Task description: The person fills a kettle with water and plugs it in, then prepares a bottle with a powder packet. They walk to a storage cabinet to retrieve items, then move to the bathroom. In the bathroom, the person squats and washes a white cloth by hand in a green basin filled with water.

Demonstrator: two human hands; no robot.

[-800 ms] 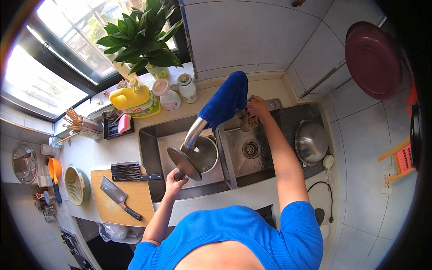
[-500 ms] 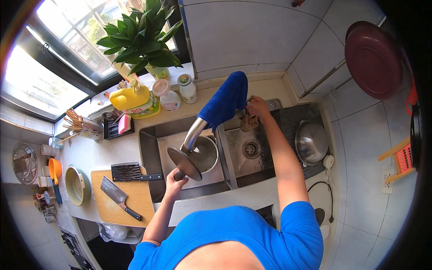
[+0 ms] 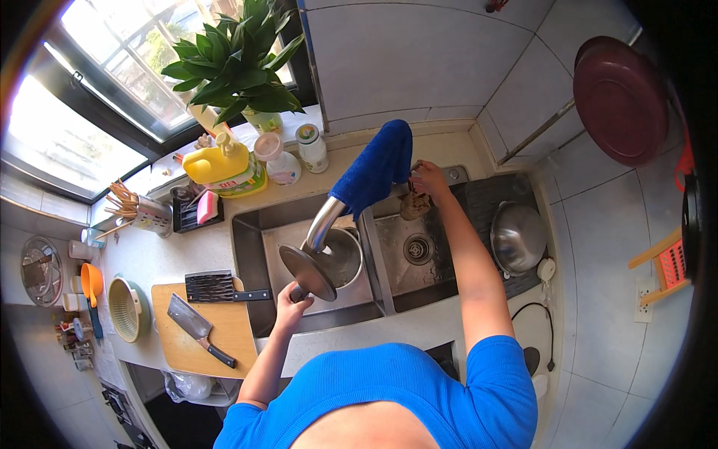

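My left hand [image 3: 293,301] grips the black knob of a round dark pot lid [image 3: 307,272], which is tilted in front of a metal pot [image 3: 348,258] in the left sink basin. The steel faucet spout [image 3: 324,223] hangs over the pot, its upper part covered by a blue towel [image 3: 374,166]. It is hard to tell whether water is running. My right hand [image 3: 428,181] is closed at the faucet handle to the right of the towel; the fingertips are partly hidden. Just below that hand is a brown, rough-looking thing [image 3: 414,205] at the back of the right basin [image 3: 396,232].
Left of the sink, a cleaver [image 3: 190,317] and a second dark-bladed knife [image 3: 209,286] lie on a wooden cutting board [image 3: 168,348]. A yellow jug [image 3: 224,170] and other bottles line the back. At right, a metal bowl [image 3: 518,238] rests on a black drain mat [image 3: 486,193].
Almost nothing differs. The lid in my left hand has shifted very slightly; my right hand stays at the faucet.
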